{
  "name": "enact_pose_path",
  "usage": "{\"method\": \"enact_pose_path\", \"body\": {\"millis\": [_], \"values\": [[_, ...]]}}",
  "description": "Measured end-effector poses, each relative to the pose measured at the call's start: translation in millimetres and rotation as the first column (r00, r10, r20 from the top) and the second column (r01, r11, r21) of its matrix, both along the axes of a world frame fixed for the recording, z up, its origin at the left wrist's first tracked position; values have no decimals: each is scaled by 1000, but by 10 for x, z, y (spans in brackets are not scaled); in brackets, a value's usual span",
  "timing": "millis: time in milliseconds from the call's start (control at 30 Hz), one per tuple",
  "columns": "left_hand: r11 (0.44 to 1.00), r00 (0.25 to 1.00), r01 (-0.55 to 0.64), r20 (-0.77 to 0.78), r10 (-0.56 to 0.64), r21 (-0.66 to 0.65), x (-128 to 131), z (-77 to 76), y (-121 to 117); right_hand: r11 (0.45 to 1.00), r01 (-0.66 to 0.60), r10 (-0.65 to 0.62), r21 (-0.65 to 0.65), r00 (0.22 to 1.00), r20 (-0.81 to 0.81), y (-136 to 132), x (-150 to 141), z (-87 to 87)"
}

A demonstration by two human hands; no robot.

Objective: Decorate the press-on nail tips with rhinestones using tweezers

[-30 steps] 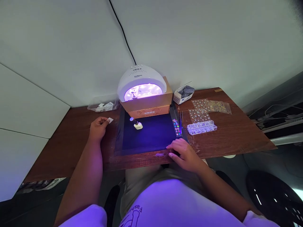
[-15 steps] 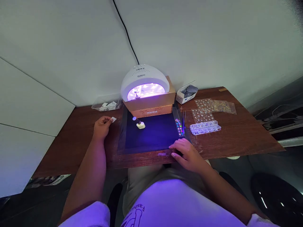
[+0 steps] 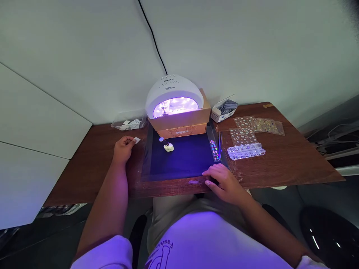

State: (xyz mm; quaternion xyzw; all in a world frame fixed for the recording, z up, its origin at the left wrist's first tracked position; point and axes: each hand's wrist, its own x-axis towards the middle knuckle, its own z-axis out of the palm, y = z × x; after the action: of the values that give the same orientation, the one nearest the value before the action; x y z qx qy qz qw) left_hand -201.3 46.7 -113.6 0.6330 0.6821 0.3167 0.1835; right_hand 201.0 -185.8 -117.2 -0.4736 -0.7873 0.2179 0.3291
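Note:
My left hand (image 3: 122,149) rests on the table left of the dark mat, thumb and fingers pinched on a small white nail wipe (image 3: 137,140). My right hand (image 3: 221,182) lies over the mat's front edge, thumb apart from the fingers, with nothing in it. Between them, a nail polish bottle (image 3: 168,147) with a dark-handled cap leans on the black mat (image 3: 182,162). Behind it, a white nail lamp (image 3: 174,87) glows purple on cardboard boxes (image 3: 182,125); a small object inside it is unclear. A strip of colourful sequins (image 3: 215,150) and tweezers (image 3: 220,144) lie beyond my right hand.
A clear tray (image 3: 116,125) of white wipes stands at the back left. At the right are an open white box (image 3: 217,115) of grey strips, patterned sticker sheets (image 3: 242,136) and a clear decoration case (image 3: 246,151). A black cable (image 3: 153,33) runs up the wall.
The whole view has shifted slightly to the left, so things appear a little further right. Both hands keep their pose, and the wipe stays in my left fingers.

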Motion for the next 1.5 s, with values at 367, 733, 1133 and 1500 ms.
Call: {"method": "enact_pose_path", "body": {"millis": [367,733,1133,1500], "values": [[1000,999,18,28,-18,-9,13,18,-22,1000,8,-8,-2,1000,-7,-5,-8,9],[999,1000,18,11,-18,-38,-8,6,-25,1000,-7,7,7,1000,-4,-10,-6,2],[999,999,41,21,-40,-21,-7,1,-19,996,-90,90,-6,991,95,5,-19,36],[999,999,40,14,-40,-37,-5,7,-15,997,-83,81,11,992,93,8,-21,34]]}}
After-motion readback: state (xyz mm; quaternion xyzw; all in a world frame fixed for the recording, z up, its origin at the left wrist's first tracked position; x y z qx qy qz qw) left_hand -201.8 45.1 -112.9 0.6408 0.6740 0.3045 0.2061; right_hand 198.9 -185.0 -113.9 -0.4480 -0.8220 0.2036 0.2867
